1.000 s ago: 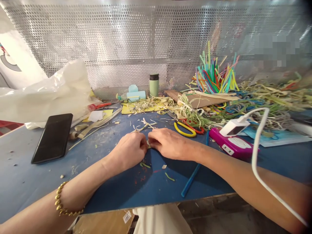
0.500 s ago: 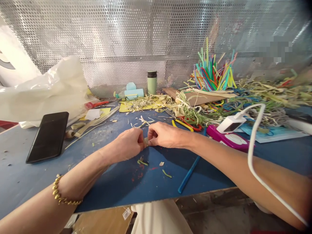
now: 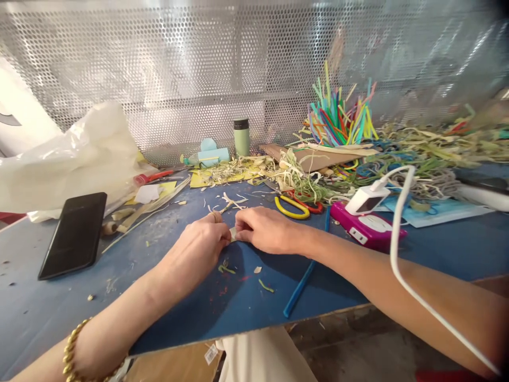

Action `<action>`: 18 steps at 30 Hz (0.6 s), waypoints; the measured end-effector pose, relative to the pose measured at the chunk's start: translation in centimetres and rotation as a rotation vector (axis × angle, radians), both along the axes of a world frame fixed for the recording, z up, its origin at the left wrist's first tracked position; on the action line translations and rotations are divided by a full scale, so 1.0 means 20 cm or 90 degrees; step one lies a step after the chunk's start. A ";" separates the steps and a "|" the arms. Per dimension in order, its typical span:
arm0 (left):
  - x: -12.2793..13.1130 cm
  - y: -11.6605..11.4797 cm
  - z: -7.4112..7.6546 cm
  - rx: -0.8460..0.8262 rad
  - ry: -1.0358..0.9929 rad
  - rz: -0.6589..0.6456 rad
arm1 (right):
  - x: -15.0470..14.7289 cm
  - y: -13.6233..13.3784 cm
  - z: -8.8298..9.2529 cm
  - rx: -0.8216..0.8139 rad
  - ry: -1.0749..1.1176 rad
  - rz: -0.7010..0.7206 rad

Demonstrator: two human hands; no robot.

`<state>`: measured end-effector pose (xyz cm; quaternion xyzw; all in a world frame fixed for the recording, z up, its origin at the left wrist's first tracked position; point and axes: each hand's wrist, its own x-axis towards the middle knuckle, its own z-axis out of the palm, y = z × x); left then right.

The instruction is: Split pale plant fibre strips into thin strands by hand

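Close together over the blue table, both my hands pinch a small pale piece (image 3: 233, 234) that looks like a strip of dried husk; most of it is hidden by the fingers. My left hand (image 3: 207, 236) has its thumb and fingers closed on the left end. On the right end, my right hand (image 3: 260, 229) is closed the same way. Pale thin scraps (image 3: 228, 201) lie just beyond the fingers. Nearer to me are green bits (image 3: 226, 267) and a blue pipe cleaner (image 3: 300, 289), the latter passing under my right forearm.
A black phone (image 3: 73, 236) lies at left by a plastic bag (image 3: 75, 159). Yellow-handled scissors (image 3: 292, 208), a magenta power strip (image 3: 358, 225) and its white cable (image 3: 397, 239) are at right. A green tumbler (image 3: 241, 139), husk strips (image 3: 302, 178) and colourful pipe cleaners (image 3: 342, 119) stand behind.
The whole view has shifted slightly left. My right hand has drawn back from the scissors, showing more of the yellow handle. Both hands keep their pinch on the pale piece.
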<state>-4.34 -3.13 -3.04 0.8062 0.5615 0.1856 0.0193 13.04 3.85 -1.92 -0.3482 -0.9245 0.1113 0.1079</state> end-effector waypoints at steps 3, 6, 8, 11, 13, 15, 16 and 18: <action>0.02 -0.02 0.01 -0.008 0.056 0.022 | 0.04 -0.05 -0.02 0.142 -0.013 0.078; 0.06 -0.05 0.03 -0.022 0.118 0.036 | 0.06 -0.08 -0.02 0.246 -0.072 0.147; 0.07 -0.05 0.03 -0.028 0.145 0.042 | 0.06 -0.09 0.00 0.283 -0.109 0.176; 0.07 -0.05 0.02 -0.032 0.149 0.047 | 0.03 -0.11 0.03 0.308 -0.154 0.189; 0.06 -0.04 0.01 -0.024 0.133 0.042 | 0.00 -0.11 0.04 0.307 -0.179 0.197; 0.05 -0.03 0.00 -0.011 0.103 0.041 | -0.01 -0.10 0.05 0.297 -0.185 0.205; 0.04 -0.02 0.00 -0.006 0.086 0.045 | -0.01 -0.09 0.05 0.290 -0.175 0.207; 0.04 -0.01 0.00 -0.011 0.055 0.063 | 0.00 -0.08 0.05 0.269 -0.141 0.205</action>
